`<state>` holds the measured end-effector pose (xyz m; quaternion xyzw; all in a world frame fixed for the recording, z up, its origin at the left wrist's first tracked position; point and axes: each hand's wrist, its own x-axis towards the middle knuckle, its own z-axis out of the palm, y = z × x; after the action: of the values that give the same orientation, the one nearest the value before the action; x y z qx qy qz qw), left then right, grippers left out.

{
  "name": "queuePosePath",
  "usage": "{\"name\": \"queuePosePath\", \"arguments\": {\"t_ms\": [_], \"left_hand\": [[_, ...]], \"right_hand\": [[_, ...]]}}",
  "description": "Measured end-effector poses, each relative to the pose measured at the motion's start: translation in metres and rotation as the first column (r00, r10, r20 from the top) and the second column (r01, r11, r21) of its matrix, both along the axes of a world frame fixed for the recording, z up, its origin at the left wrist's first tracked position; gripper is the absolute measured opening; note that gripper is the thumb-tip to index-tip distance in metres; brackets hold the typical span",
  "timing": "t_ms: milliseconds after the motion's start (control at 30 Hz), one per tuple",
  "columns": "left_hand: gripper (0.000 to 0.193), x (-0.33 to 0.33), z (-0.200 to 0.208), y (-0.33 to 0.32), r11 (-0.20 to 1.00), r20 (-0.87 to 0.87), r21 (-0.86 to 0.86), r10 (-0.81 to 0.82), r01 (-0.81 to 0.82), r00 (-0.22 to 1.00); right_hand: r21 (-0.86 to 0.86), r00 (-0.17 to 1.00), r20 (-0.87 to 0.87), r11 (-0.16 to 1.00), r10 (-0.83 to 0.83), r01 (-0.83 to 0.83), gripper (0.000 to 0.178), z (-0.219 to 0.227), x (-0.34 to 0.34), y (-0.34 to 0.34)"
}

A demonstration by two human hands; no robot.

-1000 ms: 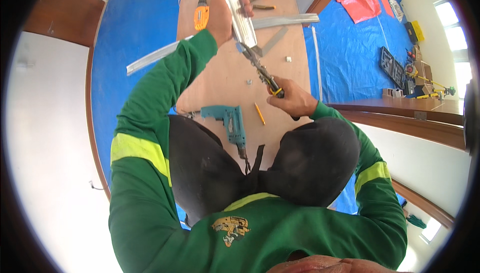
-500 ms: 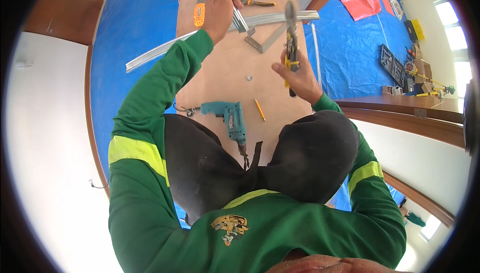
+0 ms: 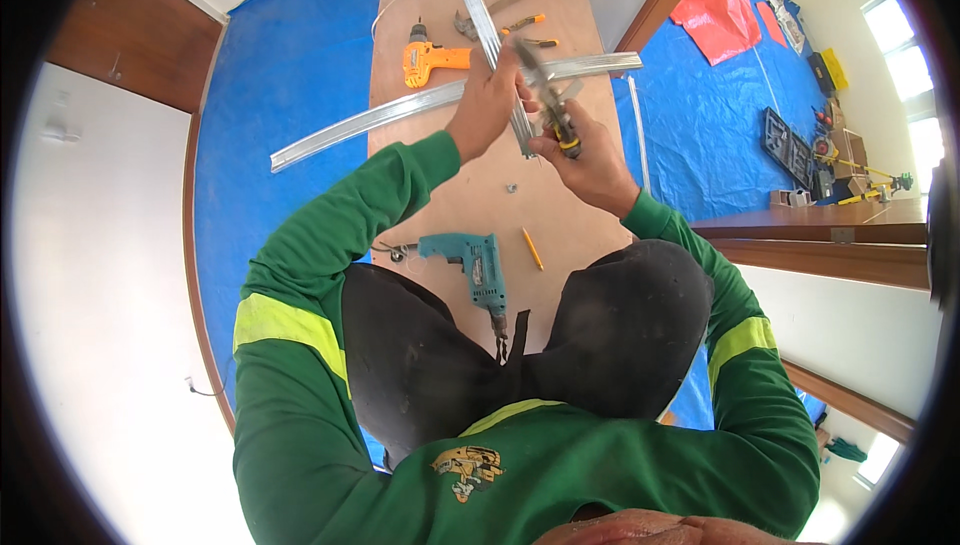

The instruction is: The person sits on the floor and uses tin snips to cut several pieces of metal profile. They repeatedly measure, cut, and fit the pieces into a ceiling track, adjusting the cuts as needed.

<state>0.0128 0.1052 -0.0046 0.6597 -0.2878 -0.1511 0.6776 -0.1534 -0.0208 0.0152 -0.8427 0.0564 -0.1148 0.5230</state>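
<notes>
Metal channel [image 3: 478,10] lies beyond the teal drill [image 3: 480,263], near end toward the drill, long axis running away from it and leaning left. Left hand [image 3: 486,105] is closed round the channel, just short of that end. Right hand [image 3: 592,157], beyond and right of the drill, grips a plier-type tool [image 3: 553,103] nearly parallel alongside; motion blur, can't tell jaw gap or contact.

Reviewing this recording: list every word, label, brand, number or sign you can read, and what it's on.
No lettering can be read.
Teal drill: side label, too small.
Orange drill: dark marking, too small.
Green top: chest print is a picture; no readable words.
Snips: blurred, nothing legible.
</notes>
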Motion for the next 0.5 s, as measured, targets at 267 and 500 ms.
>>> {"name": "queuePosePath", "arguments": {"t_ms": [267, 500], "left_hand": [[0.07, 0.009, 0.006, 0.01, 0.995, -0.104, -0.02, -0.094, 0.093, 0.99], [0.08, 0.045, 0.019, 0.021, 0.989, -0.42, -0.091, -0.142, 0.115, 0.896]], "right_hand": [[0.456, 0.935, -0.354, 0.873, -0.003, 0.176, 0.025, -0.034, -0.014, -0.008], [-0.331, 0.948, -0.014, 0.896, -0.318, 0.296, 0.042, -0.046, -0.007, -0.039]]}}
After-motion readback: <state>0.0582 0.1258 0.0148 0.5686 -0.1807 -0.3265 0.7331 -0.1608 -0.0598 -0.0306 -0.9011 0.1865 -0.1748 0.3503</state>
